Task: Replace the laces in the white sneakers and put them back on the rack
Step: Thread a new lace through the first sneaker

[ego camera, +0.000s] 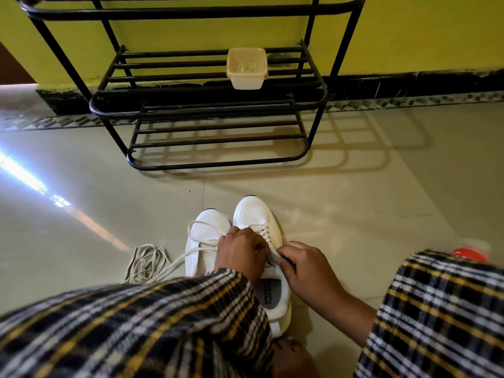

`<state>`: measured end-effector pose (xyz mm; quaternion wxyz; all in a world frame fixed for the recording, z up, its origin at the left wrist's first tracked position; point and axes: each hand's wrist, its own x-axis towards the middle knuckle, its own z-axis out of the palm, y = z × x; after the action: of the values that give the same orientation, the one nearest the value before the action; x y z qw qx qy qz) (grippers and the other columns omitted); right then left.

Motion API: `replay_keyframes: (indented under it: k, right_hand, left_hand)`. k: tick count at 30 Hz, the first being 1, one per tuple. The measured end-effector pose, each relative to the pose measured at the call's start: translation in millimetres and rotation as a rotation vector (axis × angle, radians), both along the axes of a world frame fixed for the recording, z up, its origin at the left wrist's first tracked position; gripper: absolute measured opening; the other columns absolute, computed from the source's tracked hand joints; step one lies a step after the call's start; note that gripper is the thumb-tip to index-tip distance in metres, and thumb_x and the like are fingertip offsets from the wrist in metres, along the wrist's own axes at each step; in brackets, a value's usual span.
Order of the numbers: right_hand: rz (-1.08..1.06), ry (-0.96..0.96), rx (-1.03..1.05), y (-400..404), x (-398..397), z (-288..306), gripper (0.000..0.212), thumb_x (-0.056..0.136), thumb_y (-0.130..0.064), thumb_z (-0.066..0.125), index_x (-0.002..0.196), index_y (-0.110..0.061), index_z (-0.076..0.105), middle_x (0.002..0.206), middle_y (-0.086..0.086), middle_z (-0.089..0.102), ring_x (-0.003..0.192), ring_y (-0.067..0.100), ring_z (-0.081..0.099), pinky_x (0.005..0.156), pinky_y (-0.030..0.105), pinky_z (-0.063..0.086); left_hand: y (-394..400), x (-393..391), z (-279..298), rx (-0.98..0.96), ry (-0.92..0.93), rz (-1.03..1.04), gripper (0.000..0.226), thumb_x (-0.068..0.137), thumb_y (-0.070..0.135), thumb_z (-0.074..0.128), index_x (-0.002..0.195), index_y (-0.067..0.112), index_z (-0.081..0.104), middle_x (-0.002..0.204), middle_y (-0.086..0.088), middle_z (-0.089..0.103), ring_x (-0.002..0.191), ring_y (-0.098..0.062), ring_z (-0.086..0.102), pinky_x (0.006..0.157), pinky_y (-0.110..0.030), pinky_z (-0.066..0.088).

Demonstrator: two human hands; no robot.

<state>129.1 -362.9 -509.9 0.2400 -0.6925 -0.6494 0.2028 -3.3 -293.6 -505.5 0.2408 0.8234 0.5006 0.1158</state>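
I count two white sneakers (231, 246) side by side, one loose lace bundle (148, 261), my left hand (241, 251) and right hand (305, 268) each pinching the right sneaker's lace (268, 245).

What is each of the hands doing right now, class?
Left hand: curled, gripping the lace on the right sneaker.
Right hand: pinching the same lace.

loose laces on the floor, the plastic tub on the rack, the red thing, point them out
loose laces (148, 263), head view, middle of the bundle on the floor
plastic tub (246, 67), head view, its front wall
red thing (469, 255), head view, its visible top beside the sleeve
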Motion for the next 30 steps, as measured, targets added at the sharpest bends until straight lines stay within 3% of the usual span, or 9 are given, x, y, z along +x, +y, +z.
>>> replay_keyframes:
  k: [5, 9, 13, 16, 18, 21, 25, 30]
  right_hand:
    - [0.007, -0.002, -0.005, -1, -1, -1, 0.022, 0.087, -0.022, 0.054, 0.083, -0.006, 0.068, 0.077, 0.005, 0.061, 0.07, 0.024, 0.058, 0.06, 0.024, 0.038]
    - [-0.025, 0.105, -0.081, 4, 1, 1, 0.015, 0.087, -0.022, 0.065, 0.09, -0.01, 0.072, 0.086, 0.003, 0.067, 0.08, 0.02, 0.061, 0.072, 0.029, 0.047]
    - [-0.274, 0.404, -0.218, 9, 7, 1, 0.002, 0.085, -0.023, 0.068, 0.083, -0.024, 0.068, 0.077, -0.003, 0.069, 0.076, 0.02, 0.066, 0.079, 0.037, 0.055]
    - [-0.24, 0.385, -0.283, 18, 5, -1, 0.007, 0.085, -0.017, 0.067, 0.086, -0.024, 0.068, 0.073, -0.012, 0.062, 0.072, 0.011, 0.061, 0.079, 0.031, 0.054]
    - [-0.188, 0.361, -0.327, 24, 5, -1, 0.007, 0.085, -0.017, 0.067, 0.09, -0.02, 0.07, 0.076, -0.017, 0.061, 0.069, 0.0, 0.054, 0.078, 0.023, 0.049]
    - [-0.166, 0.333, -0.34, 29, 5, -3, 0.003, 0.085, -0.019, 0.068, 0.085, -0.022, 0.068, 0.079, -0.015, 0.063, 0.069, -0.002, 0.052, 0.073, 0.016, 0.042]
    - [-0.175, 0.235, -0.235, 27, 1, -6, 0.007, 0.085, -0.018, 0.064, 0.079, -0.02, 0.061, 0.082, -0.005, 0.062, 0.064, 0.0, 0.048, 0.061, 0.013, 0.035]
    - [-0.241, 0.187, -0.118, 26, 1, 2, 0.014, 0.085, -0.013, 0.059, 0.074, -0.02, 0.053, 0.079, -0.002, 0.056, 0.064, 0.006, 0.046, 0.056, 0.015, 0.032]
  left_hand:
    - [-1, 3, -5, -0.078, -0.042, 0.087, 0.013, 0.089, 0.023, 0.058, 0.092, 0.021, 0.07, 0.098, 0.006, 0.064, 0.1, -0.018, 0.048, 0.09, -0.034, 0.039]
    - [0, -4, 0, -0.055, 0.038, 0.025, 0.016, 0.089, 0.029, 0.054, 0.099, 0.027, 0.066, 0.105, 0.008, 0.061, 0.106, -0.017, 0.047, 0.091, -0.032, 0.037]
    - [-5, -26, 2, 0.12, 0.103, -0.089, 0.038, 0.087, 0.048, 0.047, 0.122, 0.033, 0.05, 0.12, 0.013, 0.051, 0.116, -0.013, 0.042, 0.095, -0.031, 0.033]
    - [-8, -48, -5, 0.265, 0.153, -0.094, 0.064, 0.074, 0.065, 0.045, 0.124, 0.026, 0.047, 0.12, 0.004, 0.054, 0.113, -0.02, 0.045, 0.089, -0.039, 0.044]
    - [-10, -56, -12, 0.286, 0.202, -0.092, 0.073, 0.07, 0.07, 0.044, 0.125, 0.021, 0.048, 0.122, 0.0, 0.053, 0.114, -0.021, 0.041, 0.092, -0.042, 0.044]
    - [-16, -55, -17, 0.351, 0.175, -0.129, 0.067, 0.071, 0.066, 0.046, 0.121, 0.021, 0.05, 0.125, 0.0, 0.05, 0.118, -0.022, 0.04, 0.098, -0.038, 0.029]
    - [-22, -49, -21, 0.468, 0.032, -0.201, 0.053, 0.075, 0.049, 0.05, 0.12, 0.022, 0.045, 0.129, 0.002, 0.042, 0.122, -0.024, 0.04, 0.099, -0.043, 0.029]
    - [-21, -51, -25, 0.489, -0.014, -0.219, 0.054, 0.071, 0.04, 0.052, 0.121, 0.019, 0.046, 0.13, 0.0, 0.042, 0.125, -0.025, 0.039, 0.1, -0.046, 0.03]
